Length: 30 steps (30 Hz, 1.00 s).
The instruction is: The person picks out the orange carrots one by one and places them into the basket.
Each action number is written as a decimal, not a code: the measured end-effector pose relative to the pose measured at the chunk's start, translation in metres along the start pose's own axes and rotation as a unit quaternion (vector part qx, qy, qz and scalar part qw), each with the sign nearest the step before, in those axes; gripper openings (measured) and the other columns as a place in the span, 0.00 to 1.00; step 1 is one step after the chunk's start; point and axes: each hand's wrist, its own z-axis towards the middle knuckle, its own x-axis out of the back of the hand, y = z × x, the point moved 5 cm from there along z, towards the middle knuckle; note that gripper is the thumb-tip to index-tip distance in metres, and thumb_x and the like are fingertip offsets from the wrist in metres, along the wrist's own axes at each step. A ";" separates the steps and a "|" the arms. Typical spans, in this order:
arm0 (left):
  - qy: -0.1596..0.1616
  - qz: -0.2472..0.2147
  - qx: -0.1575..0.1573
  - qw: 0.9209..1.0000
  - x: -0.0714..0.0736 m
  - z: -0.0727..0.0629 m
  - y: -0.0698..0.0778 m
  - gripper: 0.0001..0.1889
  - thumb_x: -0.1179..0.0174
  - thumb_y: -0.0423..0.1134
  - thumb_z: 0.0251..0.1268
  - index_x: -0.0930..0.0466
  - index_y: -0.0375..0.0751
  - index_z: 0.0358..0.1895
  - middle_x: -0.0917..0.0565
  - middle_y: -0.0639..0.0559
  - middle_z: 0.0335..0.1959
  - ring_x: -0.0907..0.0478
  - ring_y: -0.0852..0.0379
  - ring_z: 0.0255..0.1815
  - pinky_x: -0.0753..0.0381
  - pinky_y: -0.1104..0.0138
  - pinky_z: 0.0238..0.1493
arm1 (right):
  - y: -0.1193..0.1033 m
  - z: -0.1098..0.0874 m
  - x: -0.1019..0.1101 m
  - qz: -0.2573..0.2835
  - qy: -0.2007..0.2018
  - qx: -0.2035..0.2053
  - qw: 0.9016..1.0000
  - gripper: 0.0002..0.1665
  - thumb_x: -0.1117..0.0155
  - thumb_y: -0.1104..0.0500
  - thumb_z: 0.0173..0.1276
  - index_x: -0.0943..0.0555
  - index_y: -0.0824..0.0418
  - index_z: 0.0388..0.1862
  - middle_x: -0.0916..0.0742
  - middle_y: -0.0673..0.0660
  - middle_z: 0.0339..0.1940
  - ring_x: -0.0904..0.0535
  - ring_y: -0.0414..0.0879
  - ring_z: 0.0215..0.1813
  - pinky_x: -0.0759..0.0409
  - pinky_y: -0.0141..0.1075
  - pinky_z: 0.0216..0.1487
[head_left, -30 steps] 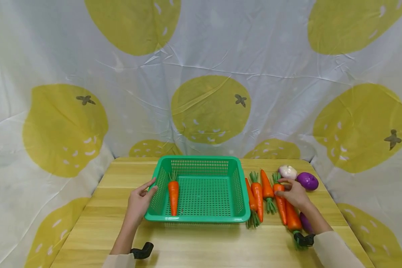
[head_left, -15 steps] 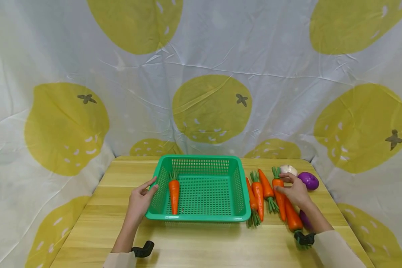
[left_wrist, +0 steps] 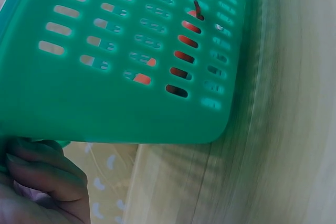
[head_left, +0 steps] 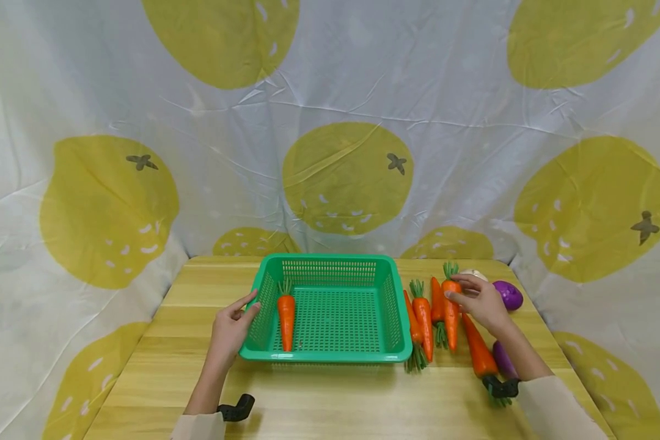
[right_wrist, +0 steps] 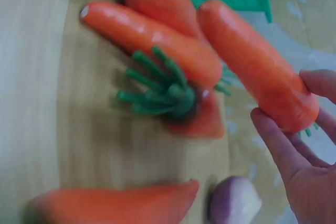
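My left hand (head_left: 230,330) grips the left rim of a green perforated plastic basket (head_left: 330,357), its fingers curled at the rim in the left wrist view. One orange carrot (head_left: 286,321) lies inside along the left wall, green stems toward the back. To the basket's right, my right hand (head_left: 485,304) pinches another carrot (head_left: 451,324) near its leafy end. In the right wrist view this held carrot (right_wrist: 252,56) is raised above the other carrots, between thumb and fingers, its tip angled away from the hand.
Several carrots, including one beside the basket (head_left: 423,321) and a larger one (head_left: 477,348), lie on the wooden table (head_left: 330,403). A white-and-purple round vegetable (right_wrist: 233,200), a glossy purple one (head_left: 509,296) and another purple item (head_left: 503,359) lie at right. A lemon-print curtain (head_left: 341,73) hangs behind.
My right hand has lifted the carrot off the table and shifted it slightly left and back. Its former place beside the larger carrot is uncovered. The left hand and basket stay put.
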 end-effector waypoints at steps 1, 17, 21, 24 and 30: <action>0.000 0.000 0.002 1.000 0.000 0.000 0.000 0.21 0.36 0.48 0.74 0.20 0.61 0.69 0.37 0.58 0.16 0.45 0.63 0.13 0.42 0.70 0.16 | -0.004 0.000 -0.001 0.013 -0.004 -0.003 1.000 0.35 0.30 0.45 0.72 0.24 0.59 0.72 0.24 0.71 0.70 0.26 0.72 0.70 0.12 0.48 0.50; 0.003 -0.004 -0.004 1.000 -0.003 0.003 0.000 0.22 0.35 0.51 0.73 0.19 0.62 0.68 0.36 0.58 0.16 0.46 0.64 0.12 0.44 0.71 0.16 | -0.072 0.005 -0.038 0.113 -0.054 0.020 0.992 0.34 0.29 0.50 0.72 0.25 0.58 0.73 0.24 0.68 0.71 0.12 0.45 0.53 0.12 0.40 0.48; 0.002 -0.009 -0.009 1.000 -0.003 0.003 -0.001 0.21 0.36 0.49 0.74 0.19 0.61 0.68 0.36 0.57 0.15 0.46 0.64 0.12 0.44 0.71 0.15 | -0.090 0.007 -0.057 0.128 -0.065 0.038 0.989 0.32 0.29 0.52 0.72 0.23 0.58 0.72 0.23 0.67 0.71 0.13 0.55 0.57 0.12 0.38 0.48; 0.000 -0.011 -0.011 1.000 -0.003 0.003 -0.001 0.21 0.36 0.47 0.75 0.19 0.60 0.68 0.37 0.57 0.15 0.46 0.64 0.11 0.45 0.70 0.15 | -0.102 0.010 -0.073 0.140 -0.077 0.048 0.986 0.31 0.29 0.53 0.72 0.23 0.57 0.71 0.23 0.66 0.70 0.14 0.60 0.57 0.12 0.40 0.48; 0.007 -0.004 -0.007 1.000 -0.001 0.000 -0.001 0.21 0.35 0.50 0.73 0.19 0.62 0.67 0.35 0.57 0.14 0.45 0.62 0.11 0.43 0.70 0.13 | -0.120 0.014 -0.104 0.162 -0.087 0.038 0.982 0.31 0.28 0.51 0.71 0.22 0.53 0.70 0.23 0.63 0.71 0.13 0.57 0.57 0.12 0.42 0.49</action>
